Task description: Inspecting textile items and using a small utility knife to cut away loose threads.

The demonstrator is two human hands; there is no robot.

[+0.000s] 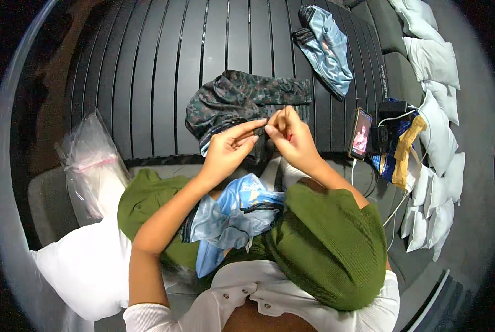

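Note:
Above my knees, my left hand (229, 150) and my right hand (295, 141) meet fingertip to fingertip. Each is closed in a pinch; whatever lies between the fingers is too small to make out. Just beyond them, a dark camouflage garment (231, 97), which looks like shorts, lies folded on the slatted table. The hands cover part of its near edge. Across my lap rests a crumpled light blue garment (231, 213) with dark trim. A similar blue garment (327, 50) lies at the far right of the table (148, 66).
To the right, a phone (360, 133) stands upright with its screen lit, beside cables and a blue and yellow packet (405, 149). White pillows (441, 127) line the right side. At the left are a clear plastic bag (95, 166) and a white pillow (87, 271).

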